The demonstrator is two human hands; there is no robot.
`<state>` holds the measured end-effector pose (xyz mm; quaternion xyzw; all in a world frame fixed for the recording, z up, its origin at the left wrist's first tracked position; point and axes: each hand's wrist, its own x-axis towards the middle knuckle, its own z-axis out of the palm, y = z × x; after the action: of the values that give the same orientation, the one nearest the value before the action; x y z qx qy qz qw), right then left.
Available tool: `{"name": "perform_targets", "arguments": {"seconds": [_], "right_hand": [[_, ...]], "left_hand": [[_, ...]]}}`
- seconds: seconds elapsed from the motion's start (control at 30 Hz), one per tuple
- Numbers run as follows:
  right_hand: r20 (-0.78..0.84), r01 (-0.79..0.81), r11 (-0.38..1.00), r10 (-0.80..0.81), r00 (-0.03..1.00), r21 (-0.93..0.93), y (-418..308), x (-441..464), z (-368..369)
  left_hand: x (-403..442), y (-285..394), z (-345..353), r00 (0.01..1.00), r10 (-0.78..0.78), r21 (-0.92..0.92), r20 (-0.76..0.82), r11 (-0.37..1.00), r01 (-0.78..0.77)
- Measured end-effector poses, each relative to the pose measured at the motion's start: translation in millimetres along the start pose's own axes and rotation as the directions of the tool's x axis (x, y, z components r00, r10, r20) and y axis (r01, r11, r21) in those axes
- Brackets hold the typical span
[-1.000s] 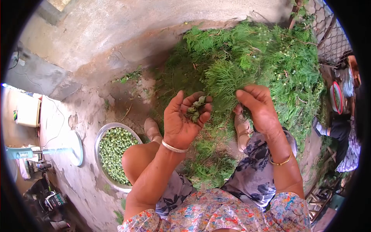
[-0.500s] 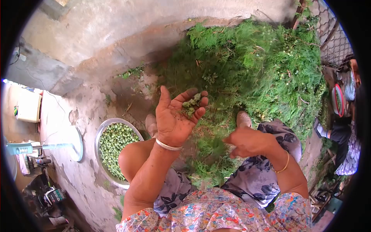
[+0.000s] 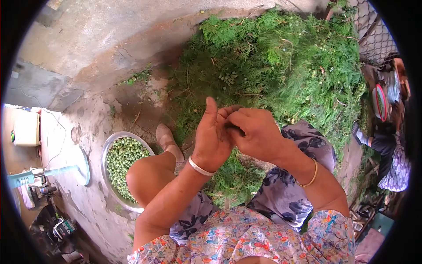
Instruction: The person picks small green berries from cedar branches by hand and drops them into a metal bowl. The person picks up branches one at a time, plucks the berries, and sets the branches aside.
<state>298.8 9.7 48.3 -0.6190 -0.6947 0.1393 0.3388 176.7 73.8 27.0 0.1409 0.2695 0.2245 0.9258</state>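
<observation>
My left hand [image 3: 212,141], with a white bangle on its wrist, is raised palm up, its thumb sticking up and its other fingers curled. My right hand [image 3: 256,133], wearing a gold bangle, meets it, fingers bent down over the left palm. Whatever lies between the two hands is hidden by the right fingers. Beyond them spreads a heap of green feathery branches [image 3: 307,88]. To the left, a round metal basin [image 3: 103,163] holds many small green cones [image 3: 123,163].
A fan [image 3: 81,165] stands at the left, near a pale box [image 3: 27,127]. At the right edge sits another person [image 3: 393,163], near a red-rimmed basin [image 3: 385,103]. Behind the heap are a wall [image 3: 132,26] and wire mesh [image 3: 380,39].
The branch tip that was in my right hand a second ago is gone from it. My right hand dropped down, then came over to my left palm, covering the green cones seen there before.
</observation>
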Motion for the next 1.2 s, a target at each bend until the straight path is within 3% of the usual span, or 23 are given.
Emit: {"name": "perform_targets", "arguments": {"seconds": [0.1,0.13,0.17,0.2,0.3,0.5,0.7,0.83,0.93,1.0,1.13,1.17,1.2], "right_hand": [[-0.094,-0.025,0.992,0.036,0.995,0.122,-2,6,-1],[0.012,-0.238,0.873,0.257,0.966,0.425,-4,9,-5],[0.18,-0.428,0.623,0.421,0.889,0.655,-4,11,-9],[0.18,-0.429,0.624,0.422,0.888,0.654,-2,13,-13],[0.241,-0.527,0.367,0.597,0.765,0.766,1,18,-27],[0.23,-0.584,0.414,0.643,0.731,0.698,4,18,-29],[0.168,-0.523,0.453,0.619,0.767,0.722,6,15,-24],[0.172,-0.524,0.417,0.637,0.751,0.743,5,15,-28],[0.105,-0.432,0.378,0.641,0.76,0.819,2,15,-34],[0.07,-0.351,0.383,0.584,0.809,0.855,4,16,-42],[0.185,-0.418,0.465,0.467,0.865,0.781,1,11,-70],[0.461,-0.452,0.592,0.148,0.875,0.668,6,8,-78],[0.7,-0.4,0.72,-0.165,0.695,0.567,11,6,-82]], "left_hand": [[2,1,-1,0.999,0.004,0.016,0.044,1.0,-0.005],[2,3,1,0.999,-0.007,0.014,0.051,1.0,0.006],[1,5,1,0.998,-0.018,0.011,0.058,1.0,0.017],[2,4,0,0.998,-0.019,0.009,0.059,1.0,0.018],[2,3,-5,0.999,0.006,0.073,0.043,0.997,-0.009],[2,2,-11,0.998,0.013,0.186,0.065,0.982,-0.025],[7,1,-16,0.99,-0.018,0.0,0.139,1.0,0.018],[6,1,-10,0.997,0.029,-0.118,0.072,0.993,-0.02],[7,2,-9,0.998,0.039,-0.174,0.043,0.984,-0.031],[8,4,-10,0.998,0.032,-0.199,0.055,0.98,-0.02],[6,8,-17,0.997,0.052,-0.214,0.056,0.976,-0.039],[6,9,-19,0.996,0.058,-0.195,0.072,0.98,-0.043],[5,10,-19,0.996,0.071,-0.194,0.061,0.979,-0.058]]}}
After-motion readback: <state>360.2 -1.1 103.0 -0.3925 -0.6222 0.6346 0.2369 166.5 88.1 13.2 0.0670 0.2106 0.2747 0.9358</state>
